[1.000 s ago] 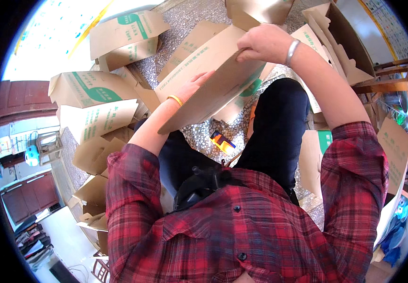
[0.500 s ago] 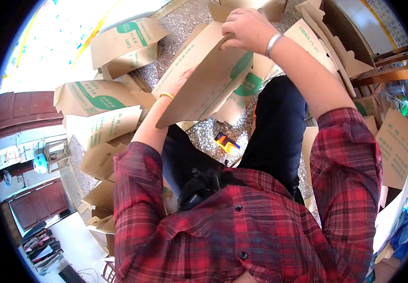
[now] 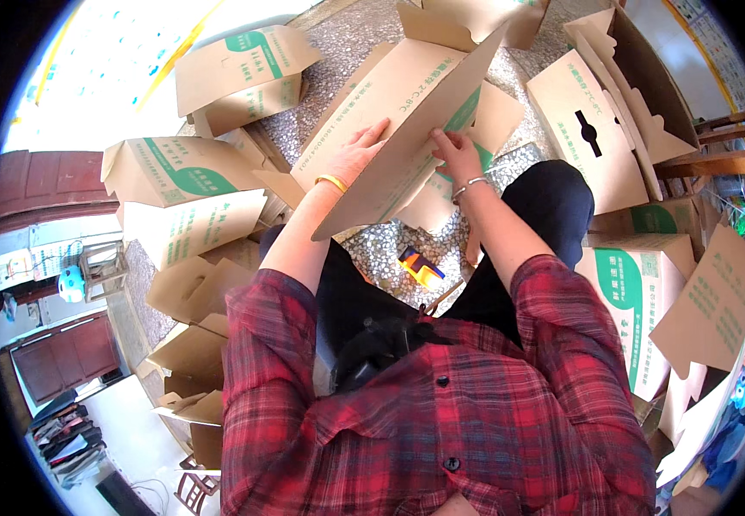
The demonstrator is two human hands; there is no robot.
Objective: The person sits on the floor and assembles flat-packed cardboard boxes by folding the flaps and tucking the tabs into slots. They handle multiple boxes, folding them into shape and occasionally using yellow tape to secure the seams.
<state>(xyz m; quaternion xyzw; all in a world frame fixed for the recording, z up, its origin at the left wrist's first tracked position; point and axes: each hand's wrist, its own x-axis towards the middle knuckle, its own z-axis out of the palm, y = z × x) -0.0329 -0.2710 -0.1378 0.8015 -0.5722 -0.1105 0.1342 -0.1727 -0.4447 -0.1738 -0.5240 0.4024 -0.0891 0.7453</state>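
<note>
flat carton (image 3: 407, 120) held over the knees, tape dispenser (image 3: 420, 267) on the floor right under it, folded boxes (image 3: 175, 172) piled to its left, open box (image 3: 596, 129) to its right

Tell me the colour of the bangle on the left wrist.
Yellow-gold: the bangle sits just behind the left hand, seen clearly in the head view.

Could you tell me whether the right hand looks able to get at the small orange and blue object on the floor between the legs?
Probably yes: the right hand holds the flat cardboard box, but nothing covers the orange and blue object below it.
</note>
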